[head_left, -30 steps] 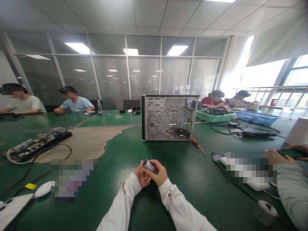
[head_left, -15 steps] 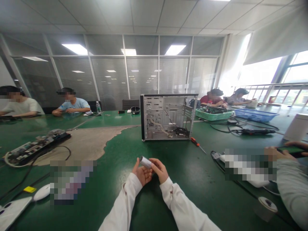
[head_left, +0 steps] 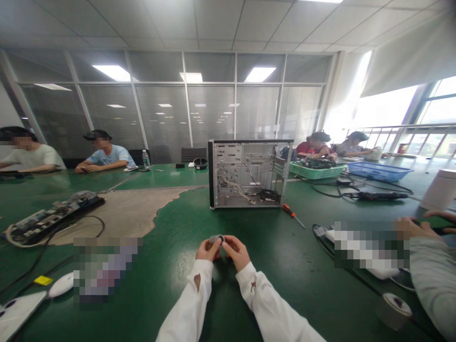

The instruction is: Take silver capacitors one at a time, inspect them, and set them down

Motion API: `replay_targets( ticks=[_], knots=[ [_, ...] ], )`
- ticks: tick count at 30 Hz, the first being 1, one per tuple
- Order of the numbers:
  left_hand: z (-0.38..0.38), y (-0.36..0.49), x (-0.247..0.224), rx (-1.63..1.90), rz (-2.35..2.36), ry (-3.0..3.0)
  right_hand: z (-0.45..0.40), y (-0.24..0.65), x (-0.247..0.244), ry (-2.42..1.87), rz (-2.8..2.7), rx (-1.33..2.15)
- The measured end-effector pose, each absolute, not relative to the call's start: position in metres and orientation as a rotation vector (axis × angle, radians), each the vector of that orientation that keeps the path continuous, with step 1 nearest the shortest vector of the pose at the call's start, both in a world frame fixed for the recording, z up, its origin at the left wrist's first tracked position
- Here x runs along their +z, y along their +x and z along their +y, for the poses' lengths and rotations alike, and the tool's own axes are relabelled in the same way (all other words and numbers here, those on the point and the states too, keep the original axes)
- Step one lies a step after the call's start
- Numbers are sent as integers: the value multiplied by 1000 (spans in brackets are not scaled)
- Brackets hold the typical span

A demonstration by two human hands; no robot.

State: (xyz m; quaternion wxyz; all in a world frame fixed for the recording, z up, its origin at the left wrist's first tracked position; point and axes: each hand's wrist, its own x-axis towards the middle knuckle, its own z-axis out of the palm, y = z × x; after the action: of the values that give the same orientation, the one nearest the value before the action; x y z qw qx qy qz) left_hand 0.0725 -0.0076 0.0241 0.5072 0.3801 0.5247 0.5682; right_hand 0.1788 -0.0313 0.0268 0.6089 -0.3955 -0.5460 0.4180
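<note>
A small silver-grey cylinder (head_left: 221, 238) is held between my hands, its round end turned towards me with a dark centre. On its left side, my left hand (head_left: 206, 250) is closed round it, the thumb pressed near the end. From the right, my right hand (head_left: 238, 251) pinches the same cylinder with its fingertips. Part of the cylinder is hidden behind the fingers. Beyond my hands an open computer case (head_left: 247, 175) stands upright on the green table (head_left: 285, 289), with loose wires inside. Beside its lower right corner lies an orange-handled screwdriver (head_left: 292, 214).
On the left are a circuit-board strip (head_left: 57, 216), a white mouse (head_left: 62, 285) and cables. To the right are a white power strip (head_left: 381, 266), a tape roll (head_left: 396, 304) and another person's hands (head_left: 420, 230). Green (head_left: 317, 170) and blue (head_left: 379, 171) baskets stand farther back.
The cylinder has turned from lying slantwise to having its end face me. My left hand has gone from an open palm under it to closed round it.
</note>
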Motion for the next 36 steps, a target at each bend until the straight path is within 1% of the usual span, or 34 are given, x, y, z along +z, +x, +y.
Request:
replay_targets(
  ticks=[2, 6, 8, 11, 16, 19, 28, 32, 36],
  knots=[
    [-6, 69, 22, 1413, 1365, 1089, -31, 179, 27, -930, -1240, 984],
    [-7, 62, 20, 1517, 1655, 1660, -31, 177, 24, -948, -1208, 1039],
    [-8, 61, 20, 1553, 1689, 1822, -30, 176, 23, -967, -1213, 1031],
    [-10, 60, 21, 1604, 1620, 1989, -29, 176, 21, -982, -1229, 1017],
    [-13, 62, 25, 1665, 1359, 2042, -26, 177, 18, -949, -1251, 1016],
    [-16, 64, 28, 1619, 1245, 2132, -27, 178, 19, -893, -1229, 1023],
    [-22, 62, 33, 1453, 1241, 2399, -28, 178, 22, -863, -1260, 1034],
    [-25, 65, 35, 1497, 1207, 2340, -31, 178, 25, -876, -1285, 1021],
    [-29, 68, 39, 1567, 1181, 2147, -32, 178, 28, -834, -1270, 1029]
  ],
)
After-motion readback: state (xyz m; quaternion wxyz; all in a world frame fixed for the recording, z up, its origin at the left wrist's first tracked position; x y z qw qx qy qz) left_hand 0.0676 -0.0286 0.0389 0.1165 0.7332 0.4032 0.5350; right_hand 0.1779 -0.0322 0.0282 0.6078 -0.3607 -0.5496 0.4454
